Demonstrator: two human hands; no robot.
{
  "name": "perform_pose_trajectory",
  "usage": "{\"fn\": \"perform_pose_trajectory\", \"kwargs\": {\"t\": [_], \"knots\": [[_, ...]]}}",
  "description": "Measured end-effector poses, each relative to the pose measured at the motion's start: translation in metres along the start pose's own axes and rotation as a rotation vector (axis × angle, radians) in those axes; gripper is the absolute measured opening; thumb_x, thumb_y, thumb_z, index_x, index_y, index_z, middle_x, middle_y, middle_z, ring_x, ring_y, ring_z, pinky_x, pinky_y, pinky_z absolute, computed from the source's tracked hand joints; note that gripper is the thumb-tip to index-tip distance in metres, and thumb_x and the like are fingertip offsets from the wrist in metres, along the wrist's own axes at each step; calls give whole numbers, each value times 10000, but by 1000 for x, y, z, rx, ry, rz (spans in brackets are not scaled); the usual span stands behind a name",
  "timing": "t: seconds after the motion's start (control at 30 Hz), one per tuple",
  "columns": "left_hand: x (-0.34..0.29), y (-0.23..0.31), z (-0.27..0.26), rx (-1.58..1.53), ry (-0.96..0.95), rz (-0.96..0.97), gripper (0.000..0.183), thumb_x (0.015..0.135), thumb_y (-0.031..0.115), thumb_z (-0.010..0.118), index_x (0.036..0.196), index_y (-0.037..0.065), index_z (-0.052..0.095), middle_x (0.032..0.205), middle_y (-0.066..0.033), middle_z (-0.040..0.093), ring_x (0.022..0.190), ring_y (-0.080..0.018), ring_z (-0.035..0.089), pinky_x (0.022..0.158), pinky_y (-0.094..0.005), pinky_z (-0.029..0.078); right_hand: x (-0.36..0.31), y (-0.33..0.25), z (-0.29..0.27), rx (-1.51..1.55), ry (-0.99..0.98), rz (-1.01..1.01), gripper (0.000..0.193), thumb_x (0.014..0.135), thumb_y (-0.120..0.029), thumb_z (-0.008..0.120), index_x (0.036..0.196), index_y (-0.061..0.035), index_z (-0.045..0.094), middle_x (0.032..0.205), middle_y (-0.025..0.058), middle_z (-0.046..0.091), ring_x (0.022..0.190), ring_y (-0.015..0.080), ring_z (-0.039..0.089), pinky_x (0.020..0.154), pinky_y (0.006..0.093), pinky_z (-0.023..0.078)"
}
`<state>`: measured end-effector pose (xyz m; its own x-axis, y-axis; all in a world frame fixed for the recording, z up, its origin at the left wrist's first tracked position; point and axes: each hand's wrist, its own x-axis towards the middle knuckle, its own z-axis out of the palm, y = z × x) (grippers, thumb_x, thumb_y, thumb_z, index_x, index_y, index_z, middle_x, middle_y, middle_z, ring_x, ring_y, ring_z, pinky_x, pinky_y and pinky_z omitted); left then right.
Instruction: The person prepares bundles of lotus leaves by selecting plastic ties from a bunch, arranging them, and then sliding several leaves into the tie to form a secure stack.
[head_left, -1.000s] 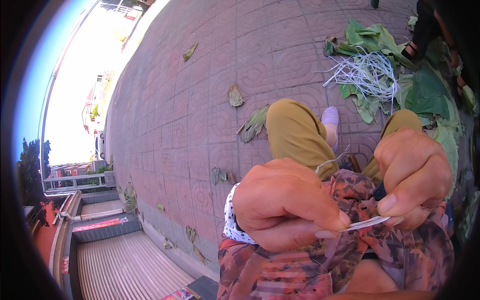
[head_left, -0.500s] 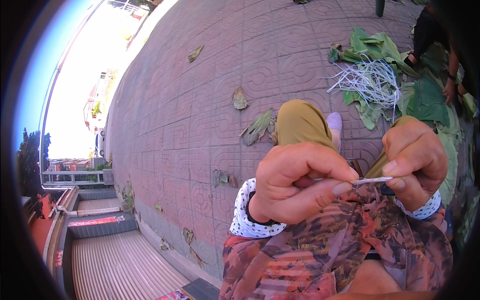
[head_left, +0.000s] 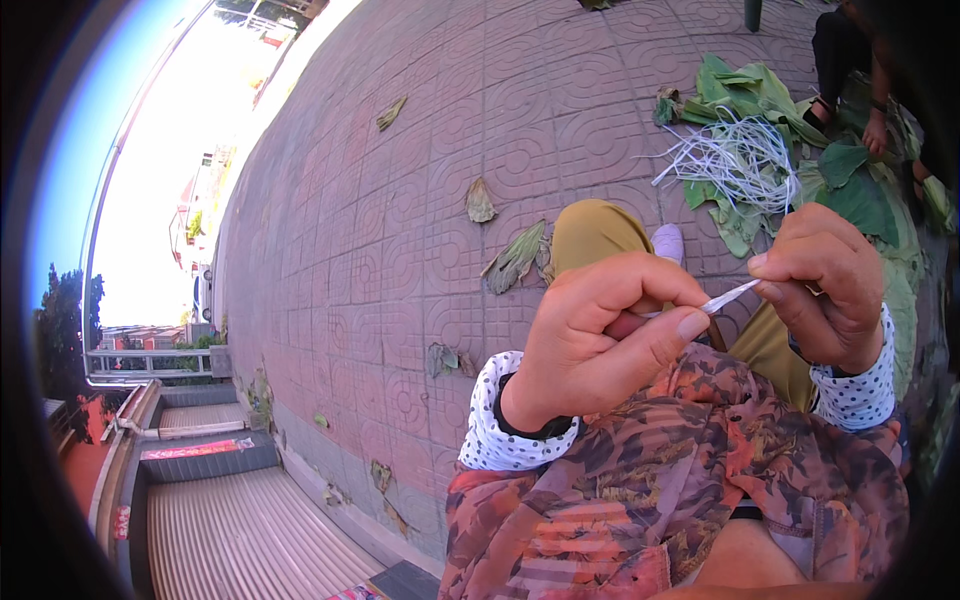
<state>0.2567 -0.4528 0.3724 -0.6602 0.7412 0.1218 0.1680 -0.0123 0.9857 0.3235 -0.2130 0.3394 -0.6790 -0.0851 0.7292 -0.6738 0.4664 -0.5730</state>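
A thin white strip [head_left: 732, 295], narrow and twisted-looking, is stretched between my two hands over my lap. My left hand [head_left: 610, 345] pinches one end between thumb and index finger, and a bit of the strip shows behind the thumb. At the other, pointed end, my right hand [head_left: 830, 285] grips it with thumb and fingertips, a little higher than the left. Beyond the right hand, on the paving, lies a tangled heap of similar white strips [head_left: 735, 165], resting on large green leaves [head_left: 740, 235].
At the far right another person's hand [head_left: 876, 132] hangs near dark green leaves [head_left: 860, 200]. Dried leaves [head_left: 515, 258] are scattered over the patterned paving [head_left: 400, 220]. A ribbed metal shutter [head_left: 250, 525] is at the lower left. My patterned apron [head_left: 640, 480] covers my lap.
Both hands have risen slightly, the right one more, so the strip now slants upward to the right. The other person's hand has shifted left and up.
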Motion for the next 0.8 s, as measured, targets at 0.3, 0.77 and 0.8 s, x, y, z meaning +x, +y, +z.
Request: {"fn": "perform_pose_trajectory", "kwargs": {"t": [0.3, 0.77, 0.8], "knots": [[20, -25, -5, 44, 52, 4, 105, 951, 63, 678, 1020, -16, 665, 791, 28, 610, 632, 16, 437, 547, -154, 311, -25, 36, -34, -127, -166, 188, 68, 894, -46, 676, 951, -8, 676, 774, 72, 621, 678, 215, 557, 606, 313, 432], [55, -40, -117, 272, 396, -29, 157, 976, 155, 665, 971, -1, 684, 628, 70, 485, 479, -3, 321, 438, -199, 227, -138, 153, -193, -183, -1, 698, 197, 1054, -195, 528, 1065, -32, 639, 879, -23, 567, 716, 34, 514, 599, 181, 443], [53, -37, -127, 327, 443, -10, 158, 972, 161, 673, 970, 4, 693, 633, 70, 498, 478, 0, 333, 438, -195, 234, -143, 157, -203, -137, 10, 703, 202, 1058, -196, 520, 1075, -36, 642, 884, -20, 571, 714, 27, 533, 581, 181, 460]]}}
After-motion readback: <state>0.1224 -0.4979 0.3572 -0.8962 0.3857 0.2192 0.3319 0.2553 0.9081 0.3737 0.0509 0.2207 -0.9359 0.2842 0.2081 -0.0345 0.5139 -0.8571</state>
